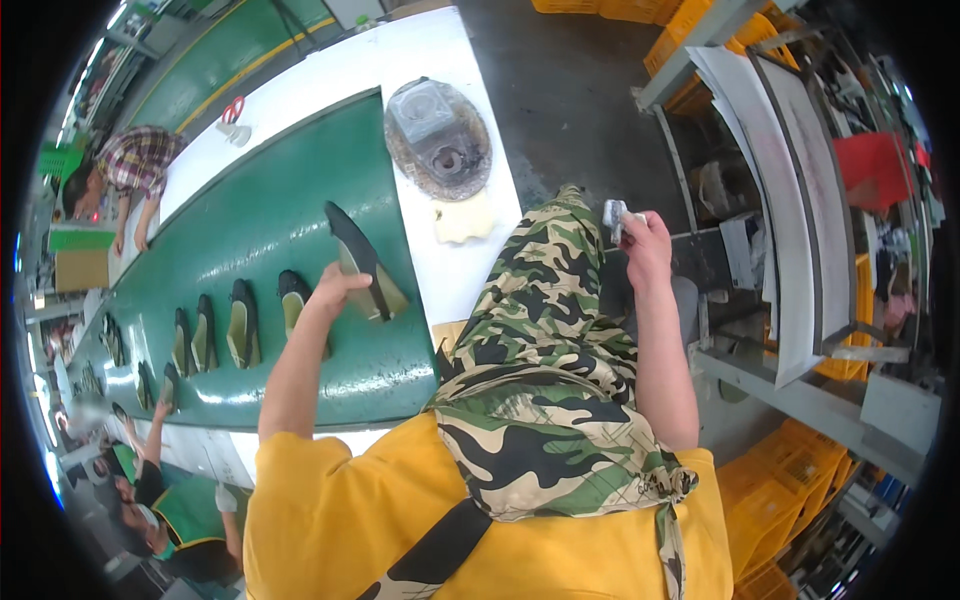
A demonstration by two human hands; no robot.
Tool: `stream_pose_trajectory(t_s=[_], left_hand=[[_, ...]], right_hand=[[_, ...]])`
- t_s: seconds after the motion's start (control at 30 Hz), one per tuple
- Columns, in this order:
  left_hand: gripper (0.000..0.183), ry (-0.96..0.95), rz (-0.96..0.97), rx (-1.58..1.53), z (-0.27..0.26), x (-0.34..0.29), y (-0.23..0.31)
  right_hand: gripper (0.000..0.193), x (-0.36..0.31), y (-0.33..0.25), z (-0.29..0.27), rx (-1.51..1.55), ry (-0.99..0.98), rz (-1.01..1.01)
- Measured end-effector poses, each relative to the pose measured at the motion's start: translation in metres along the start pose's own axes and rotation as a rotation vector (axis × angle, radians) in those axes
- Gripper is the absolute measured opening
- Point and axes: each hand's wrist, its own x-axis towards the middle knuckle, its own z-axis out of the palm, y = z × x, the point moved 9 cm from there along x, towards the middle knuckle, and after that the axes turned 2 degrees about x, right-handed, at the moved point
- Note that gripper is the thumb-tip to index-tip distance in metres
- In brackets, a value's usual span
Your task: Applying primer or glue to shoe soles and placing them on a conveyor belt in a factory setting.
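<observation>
My left hand (340, 290) is closed on a shoe (352, 243) with a black part and an olive-green part, tilted over the green conveyor belt (290, 185). Just left of that hand, a similar black and olive shoe (291, 287) lies on the belt, partly hidden by my forearm. Further left, several more such shoes (243, 325) sit in a row. My right hand (648, 243) is raised off to the right, beyond my camouflage apron, with its fingers closed round a small whitish-grey object (614, 212). What kind of thing it is cannot be made out.
A stained round tray (470, 165) holding a grey container (420, 108) stands on the white table edge, beside a pale yellow sponge-like piece (464, 219). Two people (135, 160) work along the belt. A metal rack (775, 210) and orange crates (790, 480) stand at right.
</observation>
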Motion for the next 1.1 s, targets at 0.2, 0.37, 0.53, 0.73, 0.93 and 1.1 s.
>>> stream_pose_trajectory(t_s=[0.2,0.37,0.53,0.73,0.93,1.1], left_hand=[[0.064,-0.280,0.484,-0.459,0.126,0.000,0.134],[0.059,-0.307,0.741,-0.217,0.217,-0.018,0.199],[0.067,-0.291,1.005,0.110,0.260,-0.054,0.218],[0.063,-0.246,1.154,0.661,0.290,-0.070,0.205],[0.057,-0.239,1.215,0.576,0.309,-0.069,0.204],[0.050,-0.174,1.097,0.488,0.319,-0.068,0.227]], right_hand=[[0.016,-0.010,-0.032,0.057,-0.087,-0.150,-0.083],[0.016,-0.035,-0.064,0.107,-0.033,-0.304,-0.134],[0.016,-0.030,-0.059,0.085,-0.120,-0.191,-0.110],[0.015,-0.029,-0.045,0.075,-0.126,-0.088,-0.047],[0.015,-0.054,-0.081,0.099,0.056,-0.116,-0.076],[0.017,-0.053,-0.112,0.102,-0.090,-0.098,-0.260]])
